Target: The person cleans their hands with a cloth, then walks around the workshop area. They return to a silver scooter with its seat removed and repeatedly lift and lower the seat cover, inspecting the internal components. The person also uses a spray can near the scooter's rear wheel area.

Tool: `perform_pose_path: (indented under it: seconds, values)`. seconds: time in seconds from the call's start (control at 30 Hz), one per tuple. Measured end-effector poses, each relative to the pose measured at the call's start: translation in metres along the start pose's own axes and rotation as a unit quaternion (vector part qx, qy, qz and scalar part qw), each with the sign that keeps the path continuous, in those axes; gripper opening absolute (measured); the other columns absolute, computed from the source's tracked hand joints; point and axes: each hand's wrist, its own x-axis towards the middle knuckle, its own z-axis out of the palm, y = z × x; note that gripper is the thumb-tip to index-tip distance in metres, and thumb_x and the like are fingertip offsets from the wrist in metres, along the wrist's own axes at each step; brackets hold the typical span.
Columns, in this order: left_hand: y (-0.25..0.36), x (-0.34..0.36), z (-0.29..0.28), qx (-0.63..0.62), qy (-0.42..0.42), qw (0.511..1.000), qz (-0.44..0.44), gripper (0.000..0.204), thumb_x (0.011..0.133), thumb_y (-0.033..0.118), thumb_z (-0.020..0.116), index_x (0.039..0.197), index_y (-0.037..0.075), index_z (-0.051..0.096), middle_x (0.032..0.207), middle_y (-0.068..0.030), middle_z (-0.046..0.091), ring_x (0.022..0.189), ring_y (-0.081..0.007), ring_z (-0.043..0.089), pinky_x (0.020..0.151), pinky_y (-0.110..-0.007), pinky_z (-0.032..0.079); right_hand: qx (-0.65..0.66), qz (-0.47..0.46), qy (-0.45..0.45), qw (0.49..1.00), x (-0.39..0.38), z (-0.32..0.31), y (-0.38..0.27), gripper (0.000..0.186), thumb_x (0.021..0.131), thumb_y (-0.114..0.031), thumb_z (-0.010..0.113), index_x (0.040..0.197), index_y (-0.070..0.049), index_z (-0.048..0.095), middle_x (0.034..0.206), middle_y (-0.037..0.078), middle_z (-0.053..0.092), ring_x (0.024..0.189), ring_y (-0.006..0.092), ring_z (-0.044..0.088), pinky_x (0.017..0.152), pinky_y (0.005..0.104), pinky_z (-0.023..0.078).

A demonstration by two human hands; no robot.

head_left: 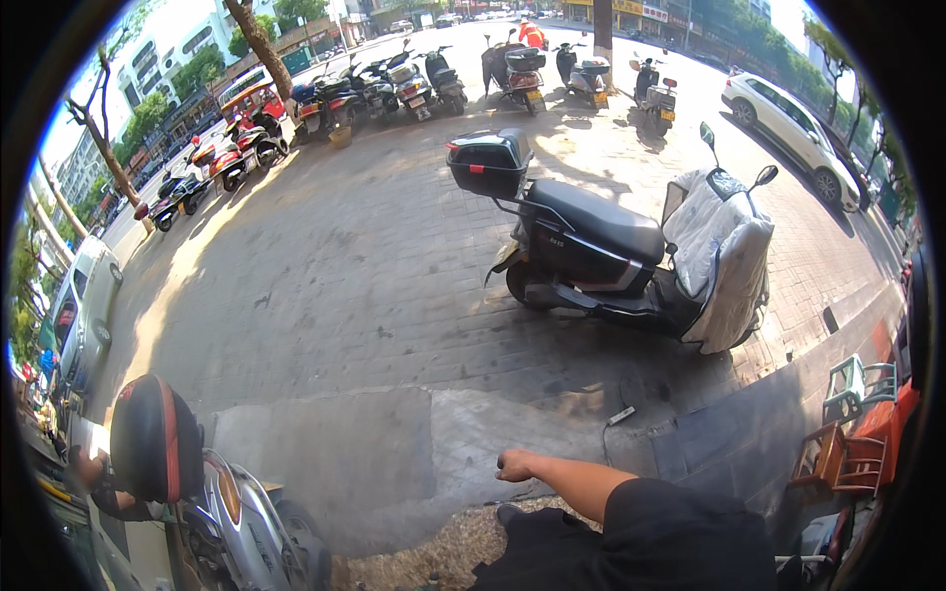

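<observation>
My right hand [514, 465] reaches forward over the pavement at the lower centre, fingers curled; a small dark shape at the fingertips is too small to make out. My left hand is not visible. Below my right arm are my dark clothing and a shoe [508, 514] on a speckled mat [453, 547]. To the left stands a silver scooter [246, 522] with a black-and-red top box [146, 438]. Ahead to the right, a white power strip [619, 417] with a cord lies on the pavement, near a black scooter [586, 236] with a padded front cover [724, 256].
Stacked stools [843, 443] line the right. Scooters [443, 84] are parked across the back by trees [266, 49], with a person in orange [530, 36]. Cars [788, 133] stand at both sides. Another person's arm [94, 473] shows at the far left.
</observation>
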Motion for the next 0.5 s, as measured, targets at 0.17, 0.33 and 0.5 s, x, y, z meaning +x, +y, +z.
perform_pose_path:
  seconds: [0.17, 0.33, 0.5]
  values:
    - [-0.072, -0.062, -0.046, -0.123, 0.028, 0.991, -0.044, 0.013, 0.086, 0.017, 0.061, 0.087, 0.006, 0.054, 0.066, -0.0056, 0.052, 0.051, -0.0211, 0.051, 0.045, -0.038, 0.045, 0.016, -0.007, -0.037, 0.999, 0.018, 0.010, 0.001, 0.046, 0.083, -0.034, 0.065, 0.113, 0.001, 0.065, 0.101, 0.021, 0.068, 0.092, 0.0279, 0.067, 0.076, 0.0384, 0.054]
    - [-0.099, -0.108, -0.019, -0.020, 0.167, 0.985, 0.035, 0.025, 0.086, 0.027, 0.067, 0.094, 0.004, 0.068, 0.082, -0.0126, 0.069, 0.071, -0.0207, 0.066, 0.064, -0.036, 0.051, 0.132, 0.063, -0.165, 0.975, 0.024, 0.016, 0.025, 0.031, 0.086, -0.018, 0.065, 0.103, 0.007, 0.063, 0.078, 0.014, 0.064, 0.060, 0.0251, 0.065, 0.048, 0.0364, 0.053]
    - [-0.104, -0.132, -0.019, 0.017, 0.231, 0.973, 0.018, 0.030, 0.082, 0.033, 0.058, 0.092, 0.006, 0.067, 0.091, -0.0177, 0.068, 0.088, -0.0333, 0.065, 0.077, -0.041, 0.050, 0.022, 0.049, -0.303, 0.951, 0.059, 0.014, 0.019, 0.043, 0.090, -0.025, 0.063, 0.126, -0.004, 0.055, 0.102, 0.016, 0.063, 0.073, 0.0236, 0.062, 0.057, 0.0357, 0.049]
